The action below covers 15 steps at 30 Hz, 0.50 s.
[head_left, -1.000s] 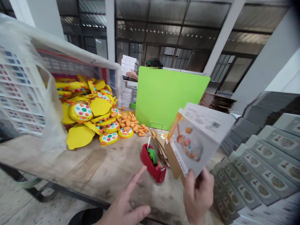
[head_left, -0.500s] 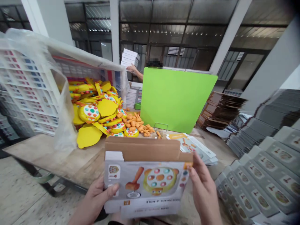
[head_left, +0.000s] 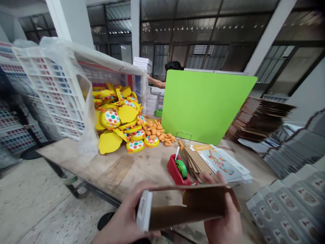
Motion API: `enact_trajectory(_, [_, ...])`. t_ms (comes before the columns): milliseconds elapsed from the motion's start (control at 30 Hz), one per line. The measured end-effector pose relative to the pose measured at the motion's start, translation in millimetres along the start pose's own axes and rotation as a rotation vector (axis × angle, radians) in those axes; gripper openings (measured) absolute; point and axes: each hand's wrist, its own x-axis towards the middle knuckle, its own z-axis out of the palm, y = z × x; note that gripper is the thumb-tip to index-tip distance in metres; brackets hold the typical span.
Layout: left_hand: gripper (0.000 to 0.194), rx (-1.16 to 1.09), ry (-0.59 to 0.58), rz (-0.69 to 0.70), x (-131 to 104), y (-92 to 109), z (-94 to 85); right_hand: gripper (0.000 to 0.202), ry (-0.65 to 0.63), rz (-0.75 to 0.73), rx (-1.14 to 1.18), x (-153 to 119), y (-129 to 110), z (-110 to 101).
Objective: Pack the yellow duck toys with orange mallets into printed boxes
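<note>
Between my two hands is a cardboard box (head_left: 188, 217), tilted so that its brown inside shows through the opened end. My left hand (head_left: 127, 213) grips its left side, by a white end flap. At the other side, my right hand (head_left: 225, 213) holds it, thumb on the near wall and fingers behind the far edge. Just beyond the box stands a red tape dispenser (head_left: 175, 173) with a green roll. Right of it lie flat printed cartons (head_left: 220, 162). Yellow whack-a-mole toys (head_left: 127, 115) spill from a white crate (head_left: 56, 95), beside a heap of orange mallets (head_left: 157, 130).
A green board (head_left: 205, 105) stands upright at the back of the wooden table (head_left: 111, 173). Packed printed boxes (head_left: 291, 206) are stacked at the right, with cardboard piles (head_left: 264, 115) behind. Beyond the board, a co-worker's arm (head_left: 156, 82) reaches by white boxes (head_left: 142, 63).
The box has turned from its printed front to its opened end, and both hands have shifted grip with it. The tape dispenser has come into sight. The view has swung left.
</note>
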Motion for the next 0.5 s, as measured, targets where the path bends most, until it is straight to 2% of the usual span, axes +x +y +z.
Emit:
enact_trajectory(33, [0.077, 0.027, -0.051, 0.009, -1.6, 2.3, 2.8, 0.051, 0.032, -0.016, 0.012, -0.9, -3.3, 4.2])
enact_trajectory(67, [0.078, 0.052, -0.054, 0.012, -2.4, 3.1, 4.8, 0.051, 0.068, -0.035, 0.014, -1.6, -6.3, 7.1])
enact_trajectory(167, [0.077, 0.084, 0.115, -0.007, -2.6, 3.8, 6.9, 0.051, 0.11, -0.093, -0.058, -0.8, -10.0, 7.0])
enact_trajectory(200, [0.071, 0.089, 0.114, -0.015, -3.3, 6.0, 6.9, 0.052, 0.114, -0.128, -0.095, 1.1, -9.0, 4.4])
enact_trajectory(233, [0.061, 0.096, 0.05, -0.031, -4.9, 9.7, 7.0, 0.053, 0.122, -0.169, -0.137, 3.8, -7.2, 1.0])
enact_trajectory(300, [0.035, 0.095, -0.211, -0.08, -10.3, 18.1, 7.7, 0.052, 0.137, -0.244, -0.229, 10.2, -2.0, -7.0])
enact_trajectory(367, [0.023, 0.084, -0.401, -0.133, -16.6, 20.9, 8.0, 0.051, 0.132, -0.27, -0.312, 14.2, 3.9, -13.4])
enact_trajectory(400, [0.024, 0.08, -0.406, -0.156, -18.9, 18.1, 7.2, 0.052, 0.123, -0.277, -0.34, 13.9, 6.9, -15.0])
enact_trajectory(433, [0.027, 0.077, -0.34, -0.172, -20.3, 12.5, 5.5, 0.053, 0.109, -0.285, -0.355, 11.8, 9.9, -15.3])
enact_trajectory(500, [0.047, 0.066, -0.102, -0.182, -20.4, -4.1, -0.8, 0.053, 0.091, -0.314, -0.354, 3.3, 15.9, -12.5])
